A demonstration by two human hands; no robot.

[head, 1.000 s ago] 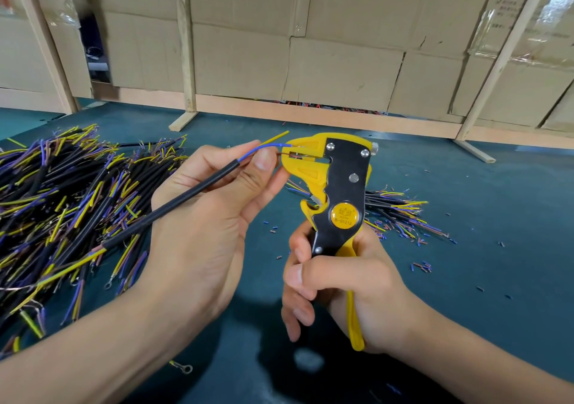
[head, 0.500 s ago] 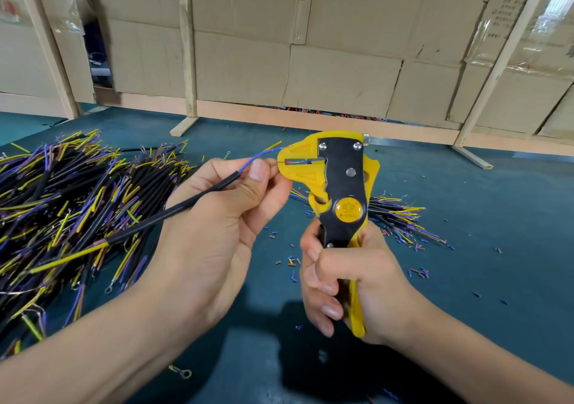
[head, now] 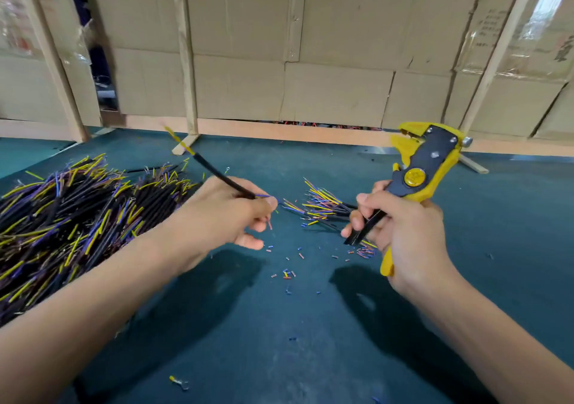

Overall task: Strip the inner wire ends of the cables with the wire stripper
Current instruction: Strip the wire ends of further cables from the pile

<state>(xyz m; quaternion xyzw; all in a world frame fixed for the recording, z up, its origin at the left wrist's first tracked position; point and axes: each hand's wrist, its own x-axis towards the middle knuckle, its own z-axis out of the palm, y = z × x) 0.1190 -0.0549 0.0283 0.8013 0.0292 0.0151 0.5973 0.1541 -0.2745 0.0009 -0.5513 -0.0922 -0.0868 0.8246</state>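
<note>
My left hand (head: 230, 214) pinches a black cable (head: 217, 173) near one end, low over the table beside the small pile; the cable's far end with a yellow inner wire points up and back. My right hand (head: 400, 226) grips the yellow and black wire stripper (head: 425, 167) by its handles, jaws up and tilted right, well apart from the cable. A big heap of black cables (head: 71, 217) with yellow and blue inner wires lies at the left. A small pile of cables (head: 320, 204) lies between my hands.
Small cut bits of insulation (head: 289, 273) are scattered on the blue-green table (head: 310, 341). A loose ring terminal (head: 178, 382) lies near the front. A cardboard wall on a wooden frame (head: 186, 61) closes off the back of the table.
My hands have moved apart. The left hand swung the cable away from the stripper's jaws and down toward the small pile. The right hand carried the stripper right and tilted it.
</note>
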